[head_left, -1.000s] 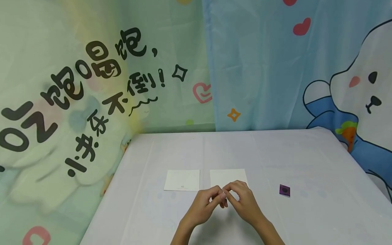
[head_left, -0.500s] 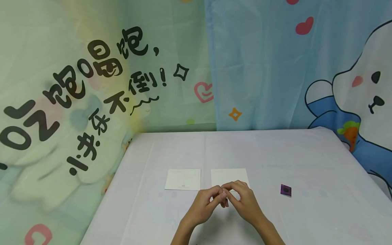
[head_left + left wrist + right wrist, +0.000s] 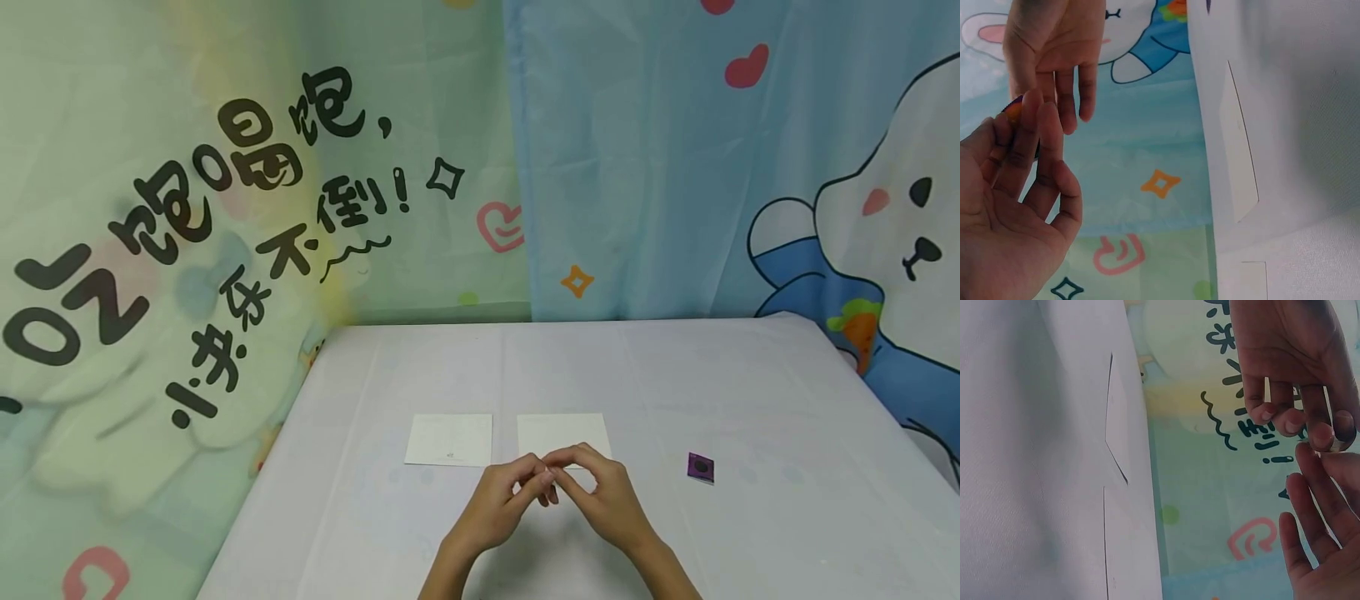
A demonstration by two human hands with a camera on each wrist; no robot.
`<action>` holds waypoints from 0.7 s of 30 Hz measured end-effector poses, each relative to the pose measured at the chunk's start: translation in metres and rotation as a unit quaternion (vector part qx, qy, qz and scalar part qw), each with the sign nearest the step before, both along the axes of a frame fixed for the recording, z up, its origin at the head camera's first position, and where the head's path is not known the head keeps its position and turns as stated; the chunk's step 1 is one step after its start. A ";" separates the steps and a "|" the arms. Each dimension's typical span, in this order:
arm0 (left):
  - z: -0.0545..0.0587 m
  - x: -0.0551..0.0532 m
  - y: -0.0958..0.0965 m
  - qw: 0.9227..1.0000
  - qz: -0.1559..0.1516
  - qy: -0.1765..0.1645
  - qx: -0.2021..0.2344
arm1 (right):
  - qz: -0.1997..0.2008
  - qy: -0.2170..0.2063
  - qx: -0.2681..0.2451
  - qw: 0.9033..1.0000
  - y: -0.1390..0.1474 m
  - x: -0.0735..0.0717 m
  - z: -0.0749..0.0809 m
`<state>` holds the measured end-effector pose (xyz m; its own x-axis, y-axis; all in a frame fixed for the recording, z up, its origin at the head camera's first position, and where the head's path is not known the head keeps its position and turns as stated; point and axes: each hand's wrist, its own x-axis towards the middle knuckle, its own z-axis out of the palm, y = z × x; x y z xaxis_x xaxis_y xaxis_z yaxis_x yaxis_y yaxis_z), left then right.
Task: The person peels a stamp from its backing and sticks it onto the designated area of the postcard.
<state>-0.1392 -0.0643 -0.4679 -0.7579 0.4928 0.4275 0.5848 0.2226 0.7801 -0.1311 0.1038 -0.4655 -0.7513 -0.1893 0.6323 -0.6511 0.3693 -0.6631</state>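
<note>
Purple packet [image 3: 1013, 112] | grip: left hand [image 3: 498, 506], right hand [image 3: 604, 502] pinching it | direction, long axis hidden

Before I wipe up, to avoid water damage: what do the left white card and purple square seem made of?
Left white card: probably matte paper; thin, flat, no glare. Purple square: perhaps plastic film, from its pale lower edge; finish unclear.

The left hand [image 3: 506, 504] and the right hand [image 3: 600, 492] hide most of the small purple-and-orange thing [image 3: 1012, 112] between them (its full shape cannot be told), plus the near card's [image 3: 564, 428] six o'clock edge. The ten o'clock card's [image 3: 448, 436] tiny mark [image 3: 450, 455] is illegible; the rabbit [image 3: 873, 225] is cut off at three o'clock.
</note>
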 end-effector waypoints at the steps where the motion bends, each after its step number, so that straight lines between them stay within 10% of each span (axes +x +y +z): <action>1: 0.000 0.000 0.000 1.000 0.000 0.000 0.001 | 0.003 -0.002 -0.003 1.000 0.000 0.002 0.004; 21: -0.001 -0.001 -0.002 1.000 -0.018 -0.024 0.003 | 0.016 -0.006 -0.016 1.000 0.001 0.013 0.027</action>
<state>-0.1399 -0.0665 -0.4688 -0.7597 0.5172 0.3942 0.5539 0.1971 0.8089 -0.1179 0.1049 -0.4388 -0.7523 -0.1933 0.6298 -0.6547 0.3263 -0.6819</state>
